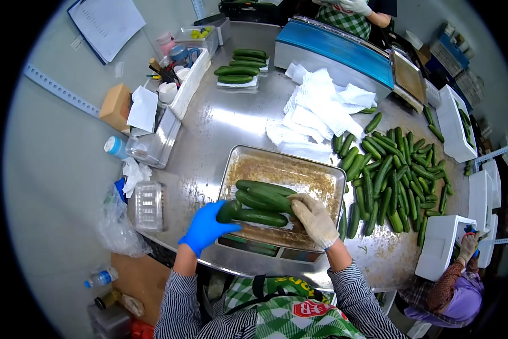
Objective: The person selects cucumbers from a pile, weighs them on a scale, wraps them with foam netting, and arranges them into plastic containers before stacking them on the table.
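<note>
A metal baking tray [282,157] lies in front of me, with several cucumbers [259,217] side by side on white paper in it. My left hand [207,226], in a blue glove, grips a dark cucumber [228,211] at the group's left end; that cucumber points toward the camera. My right hand [312,219], in a pale knit glove, has its fingers closed round the right end of an upper cucumber [269,199]. Its fingertips are partly hidden.
To the right lies a big heap of cucumbers [398,175], behind it crumpled white sheets [319,104]. Packed cucumbers [237,70] sit at the back, near a blue-topped machine [336,51]. White foam boxes [443,243] line the right edge, where a co-worker [452,294] stands.
</note>
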